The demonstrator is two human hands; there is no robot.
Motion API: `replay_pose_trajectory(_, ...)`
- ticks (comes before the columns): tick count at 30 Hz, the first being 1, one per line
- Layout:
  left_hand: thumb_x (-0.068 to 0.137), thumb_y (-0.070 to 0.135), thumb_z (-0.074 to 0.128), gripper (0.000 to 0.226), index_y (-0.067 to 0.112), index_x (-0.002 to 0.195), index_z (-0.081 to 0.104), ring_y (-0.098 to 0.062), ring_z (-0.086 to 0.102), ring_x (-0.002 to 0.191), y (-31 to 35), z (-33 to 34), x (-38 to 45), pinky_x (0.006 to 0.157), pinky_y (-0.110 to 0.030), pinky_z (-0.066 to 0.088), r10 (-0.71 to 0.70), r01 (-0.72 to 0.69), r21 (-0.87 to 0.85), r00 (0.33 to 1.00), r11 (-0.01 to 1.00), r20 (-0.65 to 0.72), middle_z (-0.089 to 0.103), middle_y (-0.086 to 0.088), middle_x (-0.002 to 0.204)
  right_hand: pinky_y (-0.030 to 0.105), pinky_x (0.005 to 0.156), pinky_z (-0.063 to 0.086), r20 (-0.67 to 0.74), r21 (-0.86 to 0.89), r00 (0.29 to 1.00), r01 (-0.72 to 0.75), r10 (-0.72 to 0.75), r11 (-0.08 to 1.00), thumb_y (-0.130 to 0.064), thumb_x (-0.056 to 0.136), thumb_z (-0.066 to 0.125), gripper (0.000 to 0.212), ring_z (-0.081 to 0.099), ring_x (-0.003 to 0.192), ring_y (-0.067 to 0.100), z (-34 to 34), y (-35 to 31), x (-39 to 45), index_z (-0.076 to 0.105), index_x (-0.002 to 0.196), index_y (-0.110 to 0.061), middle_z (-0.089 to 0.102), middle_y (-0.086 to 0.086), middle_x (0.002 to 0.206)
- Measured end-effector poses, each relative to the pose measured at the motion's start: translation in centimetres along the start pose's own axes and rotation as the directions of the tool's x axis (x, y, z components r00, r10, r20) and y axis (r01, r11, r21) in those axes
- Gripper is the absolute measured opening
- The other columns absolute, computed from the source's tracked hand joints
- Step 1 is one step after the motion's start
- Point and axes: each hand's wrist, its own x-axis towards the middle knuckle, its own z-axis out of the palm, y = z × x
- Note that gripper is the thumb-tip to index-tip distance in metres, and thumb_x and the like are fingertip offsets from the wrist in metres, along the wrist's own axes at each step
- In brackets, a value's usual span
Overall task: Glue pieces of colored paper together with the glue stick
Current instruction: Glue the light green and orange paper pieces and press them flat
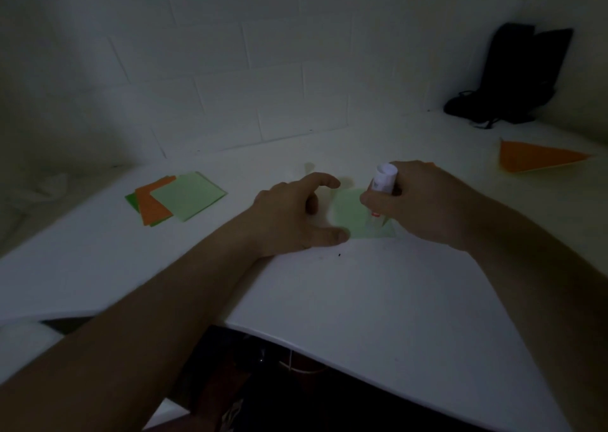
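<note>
One right hand (418,201) tilts glue stick (381,189) tip-down onto green paper (352,214).

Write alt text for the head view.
A person's right hand grips a glue stick, tip down on a light green paper square, while the left hand steadies its edge on a white table. A paper stack lies left, an orange piece right.

Left hand (292,216) and right hand (424,201): both bare, no gloves, rings or watch to be seen. Both forearms bare up to the frame edge, no sleeves in view. Lighting dim; fine detail lost. Below the table edge, dark clothing on the lap, with a pale cord or drawstring across it.
</note>
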Motion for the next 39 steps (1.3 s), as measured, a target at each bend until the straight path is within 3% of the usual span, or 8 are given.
replay_pose_trajectory(4, 0.074, 0.067, 0.079, 0.077, 0.051, 0.138, 0.040, -0.016, 0.060, 0.101, 0.1, -0.1, -0.1, 0.101, -0.044, 0.047, -0.003, 0.003, 0.001, 1.000, 1.000, 0.007, 0.059, 0.013, 0.105, 0.005, 0.059, 0.035, -0.024, -0.031, 1.000, 0.006, -0.007, 0.999, -0.037, 0.094, 0.064, 0.024, 0.059, 0.072, -0.009, -0.6, 0.4, -0.2, 0.064, 0.073, -0.026, 0.065, -0.026, 0.075)
replay_pose_trajectory(8, 0.074, 0.069, 0.078, 0.075, 0.053, 0.136, 0.039, -0.016, 0.060, 0.102, 0.0, -0.1, -0.1, 0.102, -0.045, 0.047, -0.004, 0.004, -0.004, 1.000, 1.000, 0.011, 0.059, 0.014, 0.104, 0.013, 0.055, 0.034, -0.015, -0.037, 1.000, -0.016, 0.016, 0.999, -0.033, 0.093, 0.066, 0.024, 0.057, 0.066, -0.006, -1.2, 0.8, -0.3, 0.063, 0.073, -0.020, 0.063, -0.025, 0.073)
replay_pose_trajectory(12, 0.074, 0.068, 0.078, 0.076, 0.051, 0.138, 0.040, -0.016, 0.060, 0.101, 0.1, -0.2, -0.1, 0.101, -0.044, 0.047, 0.007, -0.007, 0.002, 1.000, 1.000, 0.005, 0.059, 0.014, 0.104, 0.010, 0.053, 0.034, -0.081, -0.097, 0.997, -0.014, 0.006, 0.995, -0.029, 0.092, 0.067, 0.025, 0.055, 0.063, 0.001, -1.5, 0.7, -0.6, 0.063, 0.079, -0.009, 0.063, 0.002, 0.073)
replay_pose_trajectory(16, 0.074, 0.068, 0.078, 0.077, 0.049, 0.139, 0.040, -0.016, 0.060, 0.100, 0.2, -0.1, -0.2, 0.100, -0.043, 0.048, 0.009, -0.009, 0.012, 1.000, 1.000, 0.001, 0.059, 0.013, 0.104, 0.014, 0.059, 0.038, -0.269, -0.059, 0.963, 0.020, -0.035, 0.998, -0.034, 0.093, 0.059, 0.026, 0.059, 0.068, 0.010, -1.0, -0.5, -0.4, 0.057, 0.075, -0.014, 0.063, 0.002, 0.074)
replay_pose_trajectory(22, 0.074, 0.067, 0.079, 0.076, 0.049, 0.137, 0.040, -0.016, 0.061, 0.098, 0.1, 0.0, -0.2, 0.098, -0.043, 0.049, 0.017, -0.017, 0.000, 1.000, 1.000, -0.015, 0.059, 0.013, 0.103, 0.006, 0.055, 0.043, -0.072, 0.121, 0.997, -0.022, 0.031, 0.992, -0.033, 0.101, 0.058, 0.023, 0.067, 0.062, 0.000, 1.0, -2.8, -0.9, 0.058, 0.082, -0.020, 0.069, -0.002, 0.072)
replay_pose_trajectory(26, 0.075, 0.066, 0.079, 0.075, 0.049, 0.137, 0.041, -0.016, 0.061, 0.098, 0.1, 0.1, -0.3, 0.098, -0.042, 0.049, 0.021, -0.021, -0.001, 0.999, 1.000, -0.028, 0.059, 0.013, 0.102, 0.029, 0.066, 0.062, -0.002, 0.220, 0.999, -0.049, 0.051, 0.974, -0.028, 0.100, 0.058, 0.032, 0.069, 0.074, 0.022, 1.3, -2.6, -0.8, 0.062, 0.093, 0.003, 0.072, 0.005, 0.087)
replay_pose_trajectory(30, 0.075, 0.066, 0.079, 0.075, 0.052, 0.137, 0.039, -0.014, 0.060, 0.101, 0.0, 0.0, -0.3, 0.099, -0.043, 0.048, 0.024, -0.024, -0.030, 1.000, 0.999, -0.008, 0.058, 0.014, 0.105, 0.055, 0.069, 0.058, 0.013, 0.204, 1.000, -0.014, 0.012, 0.979, -0.027, 0.100, 0.058, 0.031, 0.065, 0.075, 0.030, 1.3, -2.6, -0.8, 0.057, 0.089, 0.002, 0.067, 0.012, 0.080)
replay_pose_trajectory(39, 0.078, 0.036, 0.081, 0.070, 0.056, 0.134, 0.043, -0.011, 0.060, 0.091, -1.0, -0.7, -0.2, 0.090, -0.040, 0.055, 0.016, 0.004, -0.247, 0.997, 0.969, 0.080, 0.060, 0.014, 0.107, 0.029, 0.059, 0.047, 0.038, 0.156, 0.999, -0.024, 0.018, 0.987, -0.043, 0.099, 0.060, 0.023, 0.059, 0.058, 0.003, 1.8, -2.5, -0.5, 0.062, 0.083, -0.027, 0.065, -0.006, 0.069)
